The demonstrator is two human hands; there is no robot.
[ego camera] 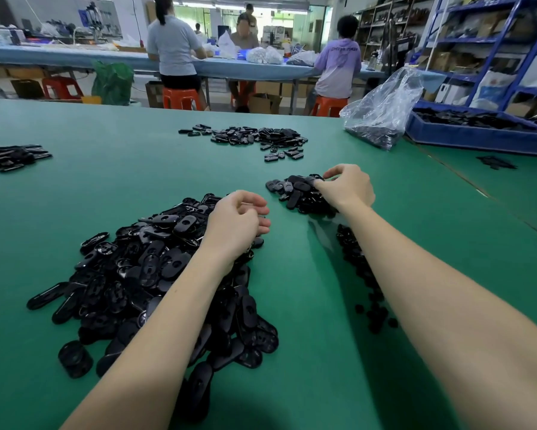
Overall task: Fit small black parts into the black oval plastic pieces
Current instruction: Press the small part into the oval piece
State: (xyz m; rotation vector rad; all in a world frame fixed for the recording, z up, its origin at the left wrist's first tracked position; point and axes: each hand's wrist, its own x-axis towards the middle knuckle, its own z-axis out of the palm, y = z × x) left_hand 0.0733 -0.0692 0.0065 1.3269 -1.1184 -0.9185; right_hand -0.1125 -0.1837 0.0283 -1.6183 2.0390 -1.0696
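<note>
Fingers of the right hand (344, 189) curl into the far-right heap of oval pieces (301, 193), grip unclear, while the left hand (237, 223), loosely curled, apparently empty, rests on the big near-left pile (143, 274).

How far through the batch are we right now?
Done: can't tell; the far pile may be finished pieces. In hand: right hand picks at the small pile; left hand, fingers curled, rests over the big pile. Left: that big pile of ovals.
</note>
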